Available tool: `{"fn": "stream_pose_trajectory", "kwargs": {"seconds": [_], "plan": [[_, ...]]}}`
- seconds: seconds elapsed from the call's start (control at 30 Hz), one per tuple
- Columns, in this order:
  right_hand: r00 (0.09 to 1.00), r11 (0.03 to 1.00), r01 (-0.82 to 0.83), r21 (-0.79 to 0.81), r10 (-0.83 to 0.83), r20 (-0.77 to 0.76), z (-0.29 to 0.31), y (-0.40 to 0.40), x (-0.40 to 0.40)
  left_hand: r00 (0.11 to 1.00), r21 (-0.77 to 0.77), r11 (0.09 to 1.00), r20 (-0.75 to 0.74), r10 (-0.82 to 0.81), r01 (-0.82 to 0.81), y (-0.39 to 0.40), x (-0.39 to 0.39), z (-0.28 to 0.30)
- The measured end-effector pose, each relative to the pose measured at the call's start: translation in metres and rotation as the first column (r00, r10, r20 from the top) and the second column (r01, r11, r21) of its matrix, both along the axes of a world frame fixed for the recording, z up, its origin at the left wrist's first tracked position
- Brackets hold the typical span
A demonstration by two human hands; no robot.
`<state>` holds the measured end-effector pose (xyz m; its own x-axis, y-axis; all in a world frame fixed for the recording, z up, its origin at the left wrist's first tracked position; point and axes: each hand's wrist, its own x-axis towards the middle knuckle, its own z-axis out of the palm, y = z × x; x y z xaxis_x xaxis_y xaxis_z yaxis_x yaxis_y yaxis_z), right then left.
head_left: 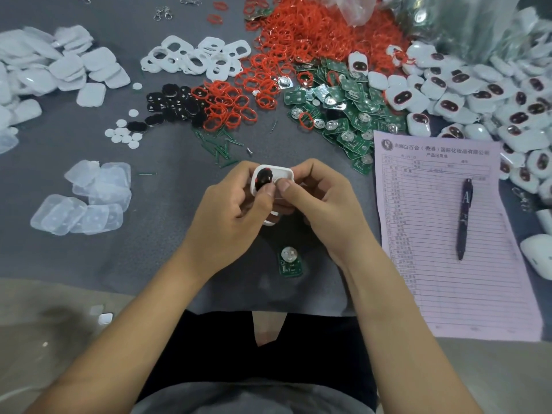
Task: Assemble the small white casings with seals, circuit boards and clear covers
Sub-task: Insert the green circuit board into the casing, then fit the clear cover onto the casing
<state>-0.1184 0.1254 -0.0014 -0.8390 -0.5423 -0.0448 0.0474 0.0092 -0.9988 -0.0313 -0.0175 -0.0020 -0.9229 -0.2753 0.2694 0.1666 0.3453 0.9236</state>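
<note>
The pink form is headed with Chinese characters including 香港 and 产品出货单; the pen bears "A".

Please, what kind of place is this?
Probably a hand-assembly bench in a small workshop or factory. Bulk piles of red seals, green circuit boards and white casings cover the table, and a printed form with a pen lies beside them.

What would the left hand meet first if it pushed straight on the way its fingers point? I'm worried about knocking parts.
Probably the white casing it already holds, then the right hand right behind it. The left hand points rightward and slightly away; depth is unclear.
</note>
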Motion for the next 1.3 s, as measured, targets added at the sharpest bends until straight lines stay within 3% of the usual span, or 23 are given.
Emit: {"fn": "stream_pose_trajectory", "kwargs": {"seconds": [0.23,0.43,0.57,0.73,0.87,0.97,1.1,1.23,1.3], "plan": [[0.997,0.997,0.068,0.032,-0.068,-0.022,0.003,-0.003,0.005,1.000,0.050,0.998,-0.007,0.026,-0.025,0.002,-0.001,0.001],[1.000,0.998,0.012,-0.057,-0.013,-0.020,-0.002,0.001,0.004,1.000,0.134,0.991,-0.027,0.011,-0.007,0.000,0.001,0.004],[0.995,0.999,0.005,-0.043,-0.009,-0.104,-0.003,0.003,0.007,0.998,0.168,0.984,0.012,0.059,-0.060,-0.004,-0.002,0.000],[0.913,0.966,0.252,0.064,-0.215,-0.346,-0.008,0.002,0.013,0.983,0.483,0.857,0.056,0.172,-0.178,-0.011,-0.005,-0.001],[0.878,0.944,0.306,0.125,-0.229,-0.419,-0.008,0.000,0.018,0.977,0.567,0.799,0.056,0.204,-0.199,-0.015,-0.007,-0.001],[0.882,0.935,0.273,0.224,-0.151,-0.446,-0.001,0.001,0.021,0.979,0.553,0.811,0.048,0.197,-0.190,-0.013,-0.008,-0.002],[0.853,0.909,0.156,0.387,0.074,-0.517,0.010,0.021,0.030,0.983,0.533,0.826,0.063,0.175,-0.181,-0.014,-0.006,-0.004],[0.855,0.800,0.003,0.600,0.309,-0.417,0.016,0.056,0.043,0.991,0.490,0.861,0.078,0.112,-0.136,-0.012,-0.005,-0.003],[0.837,0.785,-0.019,0.620,0.351,-0.420,0.014,0.061,0.046,0.993,0.466,0.878,0.084,0.079,-0.109,-0.010,-0.006,-0.003]]}}
